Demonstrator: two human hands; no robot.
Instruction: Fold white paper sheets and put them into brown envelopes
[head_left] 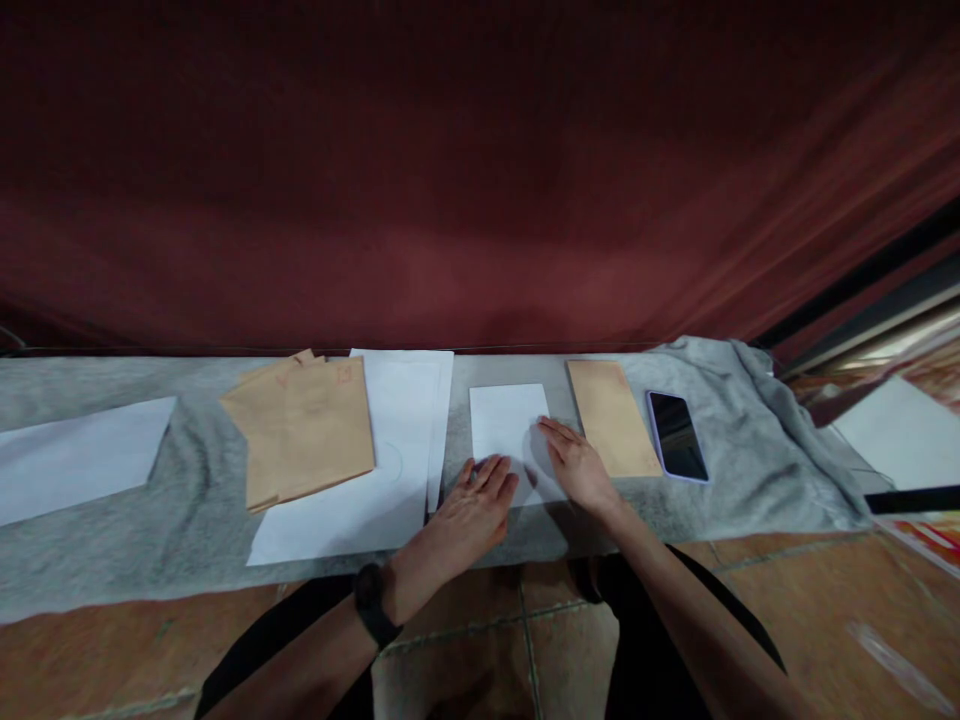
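The left hand (469, 515) lay palm down, open and unclenched, its fingertips on the near left corner of a small white sheet (506, 420). The right hand (576, 468) was likewise spread flat, fingers extended over the sheet's right edge; neither hand gripped anything. The sheet lay between the far and near edges of the grey cloth (199, 470), with a brown envelope (611, 420) and a phone (679, 438) to its right.

The paper (506, 420) is white, the cloth (757, 440) grey, the phone (677, 437) black and lilac.
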